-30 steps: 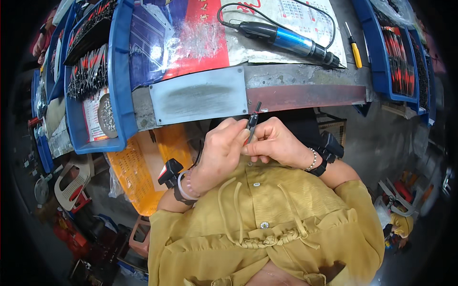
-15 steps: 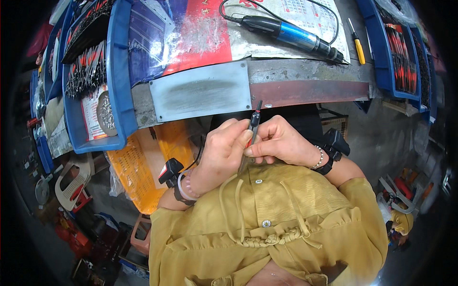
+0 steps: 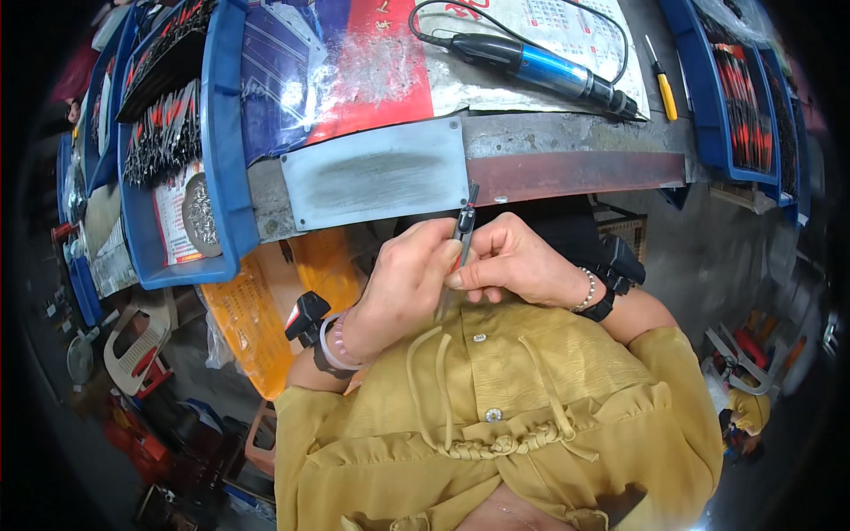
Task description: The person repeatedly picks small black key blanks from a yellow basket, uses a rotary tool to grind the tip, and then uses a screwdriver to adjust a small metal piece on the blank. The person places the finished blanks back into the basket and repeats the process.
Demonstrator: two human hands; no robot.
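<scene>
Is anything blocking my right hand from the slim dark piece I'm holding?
Nothing visible is: your right hand sits close beside the slim dark piece, though its exact contact is unclear. Your left hand pinches it.

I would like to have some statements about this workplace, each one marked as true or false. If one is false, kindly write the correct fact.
1. The left hand and the right hand are both at one slim dark piece. True.
2. The yellow-handled screwdriver lies to the right of the blue-and-black power tool. True.
3. The blue-and-black power tool hangs from a hook. False: it lies on a white printed sheet.
4. The dish of small silver bits stands in a bin on the right. False: it is in the blue bin on the left.
5. The light-blue plate bears a dark smudge. True.
</scene>
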